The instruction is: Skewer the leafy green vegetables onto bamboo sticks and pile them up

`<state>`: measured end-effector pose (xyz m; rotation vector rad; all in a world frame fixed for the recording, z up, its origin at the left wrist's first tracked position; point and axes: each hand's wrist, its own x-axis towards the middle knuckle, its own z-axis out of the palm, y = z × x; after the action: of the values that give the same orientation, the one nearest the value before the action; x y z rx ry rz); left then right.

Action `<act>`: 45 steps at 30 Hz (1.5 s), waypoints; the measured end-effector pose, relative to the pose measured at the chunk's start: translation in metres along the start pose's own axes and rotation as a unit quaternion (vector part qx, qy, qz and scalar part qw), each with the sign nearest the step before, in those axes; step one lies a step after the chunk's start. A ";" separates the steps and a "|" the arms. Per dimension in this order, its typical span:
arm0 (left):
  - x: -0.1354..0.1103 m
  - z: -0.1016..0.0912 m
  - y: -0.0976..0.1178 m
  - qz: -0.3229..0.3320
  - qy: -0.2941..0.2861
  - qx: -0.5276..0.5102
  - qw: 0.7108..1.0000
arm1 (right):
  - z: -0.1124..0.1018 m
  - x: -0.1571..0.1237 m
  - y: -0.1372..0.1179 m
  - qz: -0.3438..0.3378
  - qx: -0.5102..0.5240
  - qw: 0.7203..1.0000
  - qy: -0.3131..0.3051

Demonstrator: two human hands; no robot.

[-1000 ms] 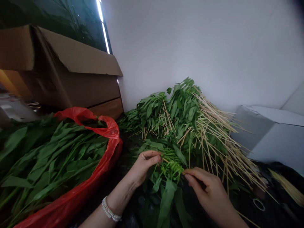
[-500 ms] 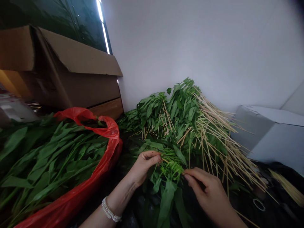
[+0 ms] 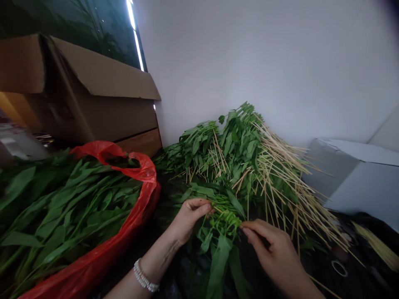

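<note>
A bunch of leafy green stems (image 3: 226, 222), looking like water spinach, is gathered between my two hands on a thin bamboo skewer (image 3: 324, 287). My left hand (image 3: 193, 216), with a pearl bracelet at the wrist, pinches near the skewer's pale tip at the bunch's left side. At the right side, my right hand (image 3: 269, 245) has thumb and forefinger closed on the skewer beside the folded stems. The skewer runs beneath this hand and reappears at lower right; its middle is hidden by stems and palm. Long leaves hang below the bunch.
A red plastic bag (image 3: 146, 178) full of loose greens lies at left. Behind it stands an open cardboard box (image 3: 118, 112). Skewered greens (image 3: 243, 141) are piled against the wall, sticks pointing right. At right are a white box (image 3: 364, 178), bare skewers (image 3: 377, 245) and a white ring (image 3: 339, 268).
Almost nothing differs. Both hands keep their grip in the same place, with only a tiny shift of the fingers and stems.
</note>
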<state>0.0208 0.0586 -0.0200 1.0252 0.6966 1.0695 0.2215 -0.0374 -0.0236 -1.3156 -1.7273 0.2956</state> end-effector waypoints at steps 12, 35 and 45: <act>0.000 0.000 0.000 -0.012 -0.001 0.002 1.000 | 0.002 0.000 0.000 -0.003 0.006 1.000 0.003; -0.002 0.002 -0.004 0.051 -0.069 0.130 0.988 | 0.006 -0.001 0.004 0.010 0.010 1.000 0.006; -0.013 0.005 0.011 0.229 -0.189 0.382 0.875 | 0.002 0.002 0.013 0.039 -0.026 0.998 0.036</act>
<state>0.0164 0.0466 -0.0083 2.1065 0.5643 0.9445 0.2284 -0.0295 -0.0320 -1.4168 -1.6369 0.2458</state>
